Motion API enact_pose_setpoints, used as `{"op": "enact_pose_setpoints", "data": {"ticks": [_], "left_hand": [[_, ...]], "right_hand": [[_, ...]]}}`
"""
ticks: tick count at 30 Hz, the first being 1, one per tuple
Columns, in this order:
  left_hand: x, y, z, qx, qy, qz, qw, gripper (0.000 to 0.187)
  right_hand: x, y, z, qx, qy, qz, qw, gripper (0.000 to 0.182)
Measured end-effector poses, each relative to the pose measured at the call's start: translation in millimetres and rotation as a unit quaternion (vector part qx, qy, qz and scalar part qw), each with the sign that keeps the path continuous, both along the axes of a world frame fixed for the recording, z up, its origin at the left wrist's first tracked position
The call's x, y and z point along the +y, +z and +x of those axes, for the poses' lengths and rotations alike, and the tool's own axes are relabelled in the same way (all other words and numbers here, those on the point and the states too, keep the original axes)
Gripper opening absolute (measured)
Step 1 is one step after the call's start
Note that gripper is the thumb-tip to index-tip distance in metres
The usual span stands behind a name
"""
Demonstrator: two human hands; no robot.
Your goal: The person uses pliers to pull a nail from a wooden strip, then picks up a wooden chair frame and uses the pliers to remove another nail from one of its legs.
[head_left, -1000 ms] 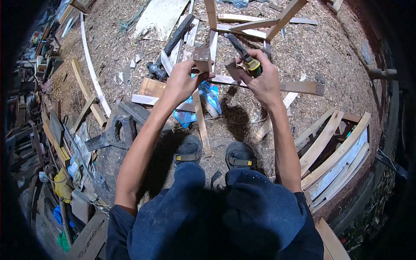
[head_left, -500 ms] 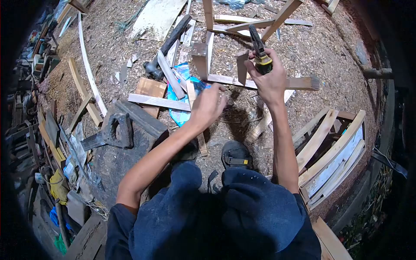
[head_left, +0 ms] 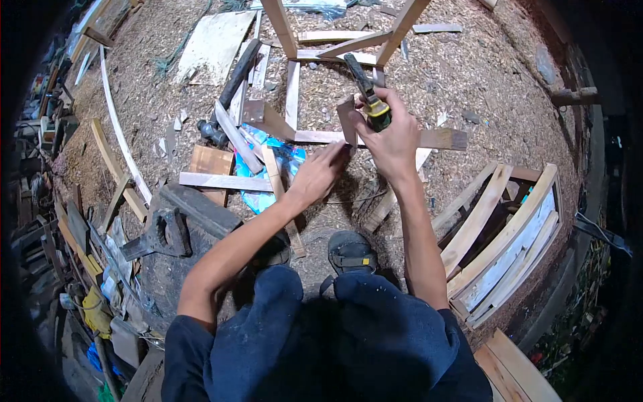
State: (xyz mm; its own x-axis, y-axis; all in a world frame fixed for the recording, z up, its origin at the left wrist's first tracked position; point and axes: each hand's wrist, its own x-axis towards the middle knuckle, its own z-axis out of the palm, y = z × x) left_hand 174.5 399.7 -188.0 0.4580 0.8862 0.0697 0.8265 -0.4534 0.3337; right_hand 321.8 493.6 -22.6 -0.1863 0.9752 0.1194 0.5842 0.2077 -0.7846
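Note:
In my right hand [head_left: 392,137] is a pair of pliers [head_left: 370,100] with yellow-and-black handles, its dark jaws pointing up and away from me. The thumb of that hand lies against a short upright piece of wood [head_left: 347,119], part of a wooden frame. My left hand [head_left: 316,175] is at the lower end of this piece, fingers together and pointing at it; whatever its fingertips hold is hidden. A wooden bar [head_left: 442,139] of the frame runs out to the right behind my right hand. Left of my hands, a thick leg [head_left: 268,120] belongs to the same frame.
A hammer [head_left: 234,84] with a dark handle lies among wood strips. A handsaw [head_left: 167,234] rests on a dark block at left. A slatted wooden piece [head_left: 516,234] is at right. Blue plastic [head_left: 258,201] and a square board [head_left: 211,164] lie on the chip-covered ground.
My left hand has come up to the lower end of the short wood piece, its fingers drawn together. My right hand still grips the pliers. The view has shifted slightly.

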Motion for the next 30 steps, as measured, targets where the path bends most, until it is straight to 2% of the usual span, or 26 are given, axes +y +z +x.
{"op": "enact_pose_setpoints", "data": {"ticks": [1, 2, 4, 5, 6, 8, 9, 10, 12, 13, 14, 16, 17, 18, 20, 21, 22, 24, 25, 28, 30], "left_hand": [[-3.0, 14.7, 0.2, -0.087, 0.014, -0.043, 0.995, 0.041], [-3.3, 29.6, -3.2, -0.084, 0.014, -0.047, 0.995, 0.041], [-3.9, 55.1, -9.4, -0.065, 0.091, -0.154, 0.982, 0.029], [-7.7, 62.5, -11.7, -0.162, 0.144, -0.068, 0.974, 0.017], [-8.6, 70.7, -14.8, -0.16, 0.146, -0.068, 0.974, 0.017], [-10.5, 90.4, -21.3, -0.264, 0.262, -0.044, 0.927, 0.014], [-11.6, 102.8, -23.2, -0.303, 0.311, -0.055, 0.899, 0.012], [-12.8, 113.6, -26.9, -0.286, 0.337, -0.054, 0.895, 0.015], [-18.4, 116.6, -31.9, -0.354, 0.399, -0.031, 0.845, 0.021], [-18.7, 118.8, -30.0, -0.453, 0.406, 0.018, 0.794, 0.028], [-26.1, 124.2, -33.8, -0.375, 0.453, 0.039, 0.808, 0.038], [-29.6, 126.8, -42.2, -0.349, 0.473, 0.107, 0.802, 0.049], [-29.8, 119.0, -53.1, -0.326, 0.454, 0.127, 0.819, 0.061], [-26.4, 121.6, -61.2, -0.327, 0.454, 0.129, 0.819, 0.061], [-19.7, 127.1, -76.8, -0.361, 0.375, 0.066, 0.851, 0.07], [-16.2, 130.2, -85.2, -0.336, 0.351, 0.01, 0.874, 0.072], [-11.8, 130.0, -89.8, -0.337, 0.348, 0.011, 0.875, 0.072], [-3.9, 132.9, -93.3, -0.357, 0.31, -0.058, 0.879, 0.06], [-2.6, 140.2, -92.6, -0.355, 0.273, -0.05, 0.893, 0.051], [5.1, 135.1, -100.7, -0.361, 0.259, -0.095, 0.891, 0.044], [8.9, 134.3, -102.9, -0.381, 0.238, -0.084, 0.889, 0.041]], "right_hand": [[-0.1, -0.1, -0.9, 0.022, 0.005, 0.005, 1.0, 0.036], [0.0, -0.6, -1.7, 0.025, 0.005, 0.001, 1.0, 0.036], [0.8, -1.9, -4.2, 0.044, 0.024, 0.001, 0.999, 0.035], [0.2, -3.7, -6.5, 0.062, 0.038, 0.036, 0.997, 0.036], [-1.1, -3.5, -8.5, 0.064, 0.039, 0.035, 0.997, 0.036], [-4.6, -1.5, -12.1, 0.071, 0.074, 0.004, 0.995, 0.035], [-3.8, -7.6, -15.1, 0.067, 0.088, 0.031, 0.993, 0.034], [-4.3, -12.0, -17.7, 0.069, 0.09, 0.031, 0.993, 0.034], [-6.1, -18.5, -23.0, 0.044, 0.11, 0.028, 0.993, 0.035], [-7.9, -25.9, -26.9, 0.082, 0.118, 0.026, 0.989, 0.033], [-9.7, -30.8, -29.7, 0.083, 0.121, 0.028, 0.989, 0.033], [-12.7, -39.5, -34.8, 0.146, 0.131, -0.049, 0.979, 0.032], [-13.3, -46.2, -36.5, 0.153, 0.139, -0.039, 0.978, 0.032], [-15.0, -47.9, -39.0, 0.153, 0.14, -0.037, 0.978, 0.032], [-19.2, -52.2, -44.9, 0.187, 0.123, -0.072, 0.972, 0.033], [-18.3, -55.1, -49.0, 0.204, 0.13, -0.07, 0.968, 0.035], [-19.2, -57.4, -49.8, 0.204, 0.128, -0.067, 0.968, 0.035], [-19.9, -60.9, -51.9, 0.177, 0.125, -0.053, 0.975, 0.036], [-18.5, -64.6, -52.8, 0.165, 0.127, -0.031, 0.978, 0.037], [-17.8, -67.3, -52.2, 0.167, 0.121, -0.048, 0.977, 0.039], [-19.4, -66.7, -52.7, 0.19, 0.118, -0.057, 0.973, 0.04]]}}
